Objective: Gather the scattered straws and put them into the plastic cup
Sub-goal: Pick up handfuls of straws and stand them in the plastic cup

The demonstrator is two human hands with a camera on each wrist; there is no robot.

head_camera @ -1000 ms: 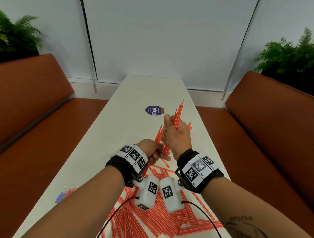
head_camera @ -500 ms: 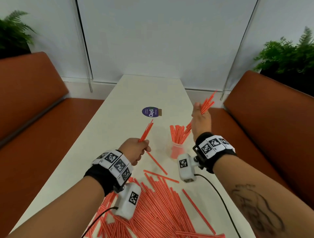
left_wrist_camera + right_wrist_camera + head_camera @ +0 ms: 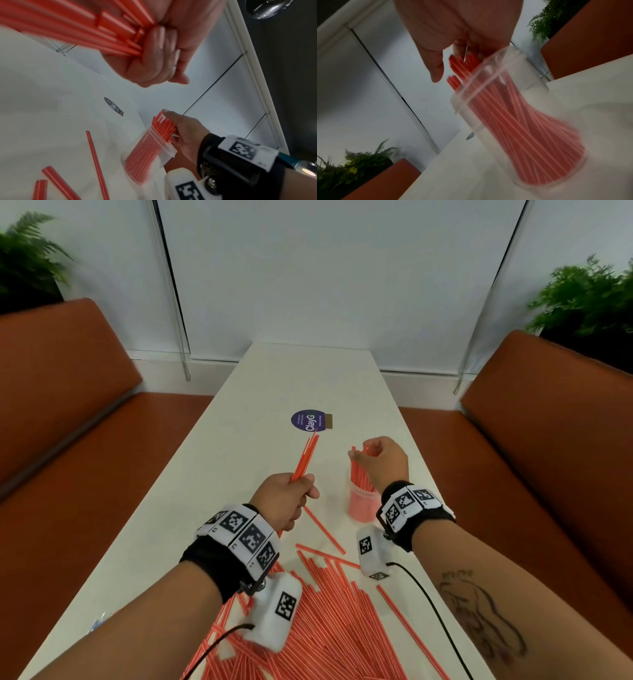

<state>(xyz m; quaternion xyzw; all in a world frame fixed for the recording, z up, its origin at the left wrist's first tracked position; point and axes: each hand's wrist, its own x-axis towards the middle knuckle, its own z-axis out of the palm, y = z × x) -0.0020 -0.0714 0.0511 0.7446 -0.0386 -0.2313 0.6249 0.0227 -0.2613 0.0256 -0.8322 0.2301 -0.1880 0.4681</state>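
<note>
A clear plastic cup (image 3: 359, 508) (image 3: 149, 159) (image 3: 522, 121) stands on the white table (image 3: 239, 474), packed with red straws. My right hand (image 3: 366, 451) (image 3: 173, 121) (image 3: 450, 60) hovers over the straw tops; its loosely curled fingers touch them and the thumb stands apart. My left hand (image 3: 298, 494) (image 3: 154, 54) grips a few red straws (image 3: 305, 457) (image 3: 68, 27), tips pointing away, left of the cup. A big pile of red straws (image 3: 342, 628) lies near the front edge under my forearms.
Single loose straws (image 3: 323, 529) (image 3: 411, 631) lie between pile and cup. A purple round sticker (image 3: 308, 420) sits mid-table. Orange benches (image 3: 68, 440) (image 3: 548, 440) flank the narrow table. A small blue item (image 3: 97, 623) shows at the left edge.
My right hand came down from the raised right side to the cup, and its bundle now stands in the cup. My left hand drew apart from it, keeping its few straws.
</note>
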